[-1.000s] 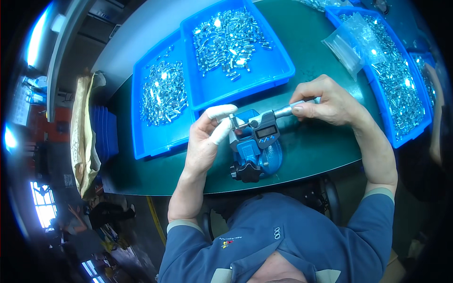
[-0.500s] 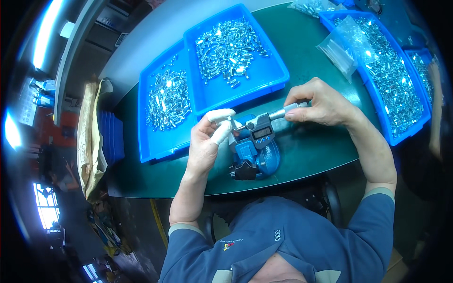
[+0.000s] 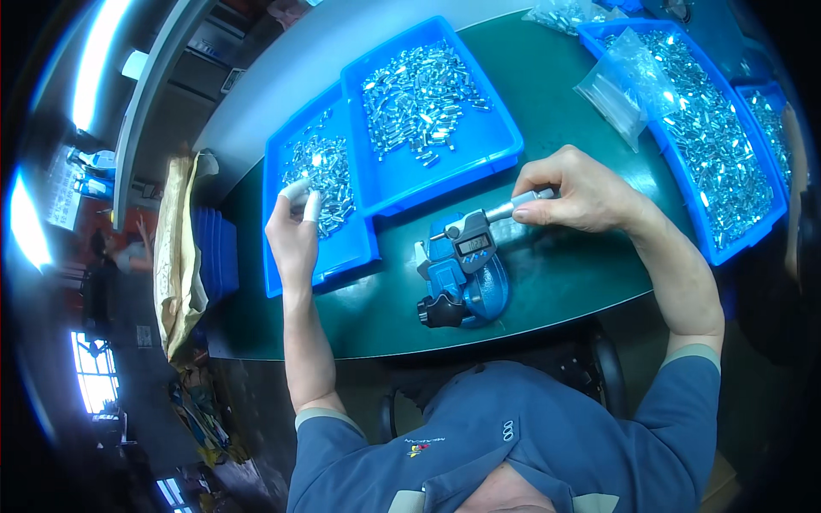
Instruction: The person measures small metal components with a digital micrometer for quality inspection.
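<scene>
At the inner part of the left blue tray [image 3: 272, 256], my left hand [image 3: 293, 227] reaches over a pile of small shiny metal cylinders [image 3: 333, 184]. White covers sit on its thumb and index finger, which are curled close together; anything between the tips is too small to make out. My right hand [image 3: 581, 192] pinches the thimble of a digital micrometer [image 3: 473, 244] between thumb and fingers. A blue stand [image 3: 489, 291] with a black knob clamps the micrometer. Nothing shows between its measuring faces.
Beside the left tray stands a second blue tray [image 3: 479, 158] of metal cylinders. At the right, a long blue tray [image 3: 774, 214] holds more small metal parts, with clear plastic bags [image 3: 611, 98] over its edge. Stacked blue bins [image 3: 218, 256] and a brown paper sack [image 3: 175, 256] stand left.
My left hand has moved left from the micrometer's measuring faces to above the left tray. My right hand stays on the thimble. The left tray has shifted slightly right in view.
</scene>
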Demonstrator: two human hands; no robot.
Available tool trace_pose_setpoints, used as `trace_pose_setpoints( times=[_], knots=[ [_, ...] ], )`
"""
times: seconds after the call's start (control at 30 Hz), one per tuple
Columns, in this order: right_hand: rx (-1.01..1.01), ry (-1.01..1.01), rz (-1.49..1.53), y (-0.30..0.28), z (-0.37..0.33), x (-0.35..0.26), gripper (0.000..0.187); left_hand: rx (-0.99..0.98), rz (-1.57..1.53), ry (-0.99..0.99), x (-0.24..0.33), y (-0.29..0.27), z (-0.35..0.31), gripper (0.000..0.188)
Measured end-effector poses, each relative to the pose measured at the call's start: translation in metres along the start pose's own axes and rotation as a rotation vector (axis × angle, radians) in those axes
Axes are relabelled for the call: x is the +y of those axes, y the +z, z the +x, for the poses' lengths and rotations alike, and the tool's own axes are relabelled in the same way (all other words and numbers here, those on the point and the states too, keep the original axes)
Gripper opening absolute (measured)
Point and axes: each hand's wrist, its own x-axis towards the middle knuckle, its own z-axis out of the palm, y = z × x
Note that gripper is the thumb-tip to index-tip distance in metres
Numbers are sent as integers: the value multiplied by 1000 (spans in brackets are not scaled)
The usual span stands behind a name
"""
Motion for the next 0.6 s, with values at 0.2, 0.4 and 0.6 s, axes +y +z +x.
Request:
trace_pose_setpoints(
  times=[0.2, 0.4, 0.6],
  knots=[
    [-7, -4, -2, 6, 7, -9, 25, 22, 294, 423, 12, 20, 23, 27],
    [27, 47, 21, 11, -4, -6, 23, -261, 628, 615, 15, 109, 66, 15],
    [18, 89, 42, 12, 3, -13, 22, -102, 547, 670, 3, 117, 63, 10]
  ],
)
